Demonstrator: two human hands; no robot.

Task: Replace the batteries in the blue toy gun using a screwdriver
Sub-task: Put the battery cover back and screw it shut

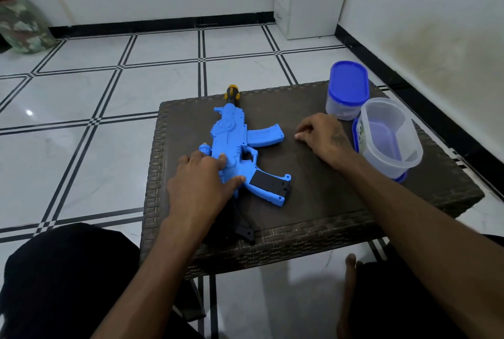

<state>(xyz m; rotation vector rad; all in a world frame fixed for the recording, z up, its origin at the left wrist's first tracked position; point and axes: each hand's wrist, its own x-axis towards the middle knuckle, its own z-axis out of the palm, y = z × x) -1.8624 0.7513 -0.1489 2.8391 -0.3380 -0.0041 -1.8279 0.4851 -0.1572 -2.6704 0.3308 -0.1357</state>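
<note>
1. The rear of the toy gun point(234, 147) is covered by the left hand point(200, 183), so its stock end cannot be made out; a black strap or cord piece point(244, 231) shows from under the wrist near the table's front edge.
2. No screwdriver or loose batteries can be picked out anywhere on the table point(313, 202).
3. What lies inside the lidded tub point(346, 90) is blurred behind its cloudy wall; only a faint pale shape shows at the bottom.
4. The open tub point(390, 136) looks empty, though its clear wall makes that hard to judge. It stands on a blue lid whose edge peeks out beneath it.
5. The left hand lies flat and open on the gun, fingers spread over the body just behind the trigger guard, thumb close to the black panel point(268, 181) on the grip. It presses rather than grips.
6. The right hand point(321, 136) rests on the table, well apart from the gun and just beside the open tub. Its fingers are curled loosely under; whether they pinch something small cannot be told.
7. The blue gun lies on its side on the left half of the dark woven table, yellow and black muzzle point(232, 92) pointing away towards the far edge, magazine and grip sticking out to the right.
8. Both forearms are bare; dark-clothed knees are cut off at the bottom of the view.
</note>
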